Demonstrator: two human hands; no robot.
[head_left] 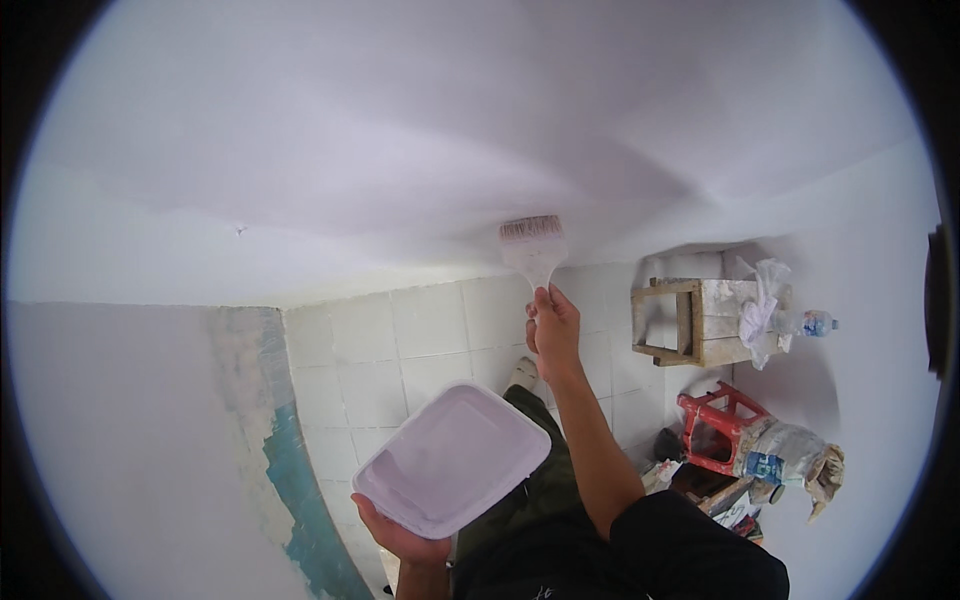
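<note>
My right hand [556, 330] is closed round the handle of a wide flat paintbrush [534, 246], raised in front of me. Its bristles point away from me and lie at or very near the white wall [380, 200]; whether they touch I cannot tell. Lower and to the left, my left hand [405, 535] grips the near left corner of a white rectangular tub [362, 470], thumb along its outer side. Pale lilac-white paint [455, 460] coats the inside of the tub, which is tilted a little.
To the right are a wooden stool [690, 320] with a plastic bag [765, 310] and a water bottle [817, 323], then a red plastic stool [715, 430] bearing a wrapped sack [795, 450]. Pale tiles [430, 325] lie below. At left, a wall edge shows peeling teal paint [295, 480].
</note>
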